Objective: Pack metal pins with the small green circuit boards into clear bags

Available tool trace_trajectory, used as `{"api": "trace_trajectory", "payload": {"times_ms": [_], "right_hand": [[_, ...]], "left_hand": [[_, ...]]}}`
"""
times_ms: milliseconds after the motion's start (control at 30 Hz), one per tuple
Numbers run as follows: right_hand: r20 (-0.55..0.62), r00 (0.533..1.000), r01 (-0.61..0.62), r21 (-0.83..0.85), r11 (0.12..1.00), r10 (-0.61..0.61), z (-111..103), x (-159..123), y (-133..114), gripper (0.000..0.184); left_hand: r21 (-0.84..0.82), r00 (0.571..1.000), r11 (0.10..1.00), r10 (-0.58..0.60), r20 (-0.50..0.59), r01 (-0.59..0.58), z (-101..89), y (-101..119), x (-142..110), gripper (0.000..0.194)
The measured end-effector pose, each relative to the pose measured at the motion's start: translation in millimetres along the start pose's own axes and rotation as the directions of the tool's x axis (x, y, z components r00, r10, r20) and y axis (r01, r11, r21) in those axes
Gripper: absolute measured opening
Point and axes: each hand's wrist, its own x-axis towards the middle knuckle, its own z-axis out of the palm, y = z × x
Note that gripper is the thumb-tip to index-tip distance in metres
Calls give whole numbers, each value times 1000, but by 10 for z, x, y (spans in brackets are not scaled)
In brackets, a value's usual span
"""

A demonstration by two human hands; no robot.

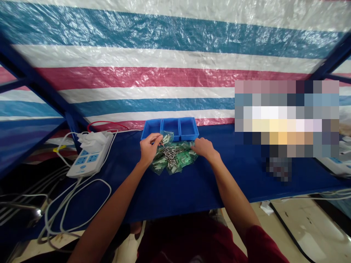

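Observation:
My left hand (149, 148) is closed in a pinch at the edge of a small clear plastic bag (168, 136) with pale pieces in it. The bag overlaps the front of the blue three-compartment tray (179, 139). Below it, a heap of thin metal pins (170, 156) lies in the middle of several greenish plastic bags (186, 158) of small parts. At the heap's right side, my right hand (204, 148) has its fingers curled down against the bags. Whatever those fingertips grip is hidden.
A white power strip (89, 160) with plugged-in adapters and looping white cables (105, 182) is on the left of the blue tabletop (175, 195). Striped plastic sheeting (164, 78) hangs behind. Blue frame bars (46, 91) slant at the left. The right side is pixelated.

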Motion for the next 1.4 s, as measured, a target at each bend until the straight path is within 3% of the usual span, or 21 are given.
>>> {"api": "trace_trajectory", "payload": {"times_ms": [133, 233, 367, 500, 600, 833, 967, 1133, 1400], "right_hand": [[-90, 990, 122, 98, 988, -113, 156, 59, -54, 15], [-223, 972, 105, 142, 984, -71, 133, 83, -82, 18], [-356, 934, 106, 290, 951, 5, -67, 115, -186, 25], [-384, 900, 405, 560, 723, -207, -154, 187, -399, 28], [-429, 863, 499, 636, 588, -267, -63, 219, -524, 29], [-401, 914, 378, 796, 472, -55, 178, 129, -581, 46], [-349, 935, 345, 848, 403, -66, 220, 90, -548, 46], [-389, 916, 394, 825, 405, -98, 183, 67, -479, 38], [-382, 923, 370, 856, 361, -40, 198, 75, -494, 32]], "left_hand": [[22, 1000, 1000, -11, -4, 11, 6, 50, -12, 21], [8, 1000, 1000, -20, -13, 21, 8, 79, 15, 22], [-23, 999, 999, -28, 22, 28, 34, 107, 106, 20], [-14, 996, 1000, -23, 87, 25, 81, 95, 141, 21], [6, 995, 999, -36, 98, 36, 94, 59, 88, 21], [163, 999, 986, 46, 18, -48, 60, 42, -27, 15], [197, 997, 977, 73, 24, -77, 74, 36, -57, 17], [80, 992, 997, 9, 126, -19, 86, -3, -94, 23], [52, 998, 999, -8, 70, 5, 45, -18, -48, 24]]}}
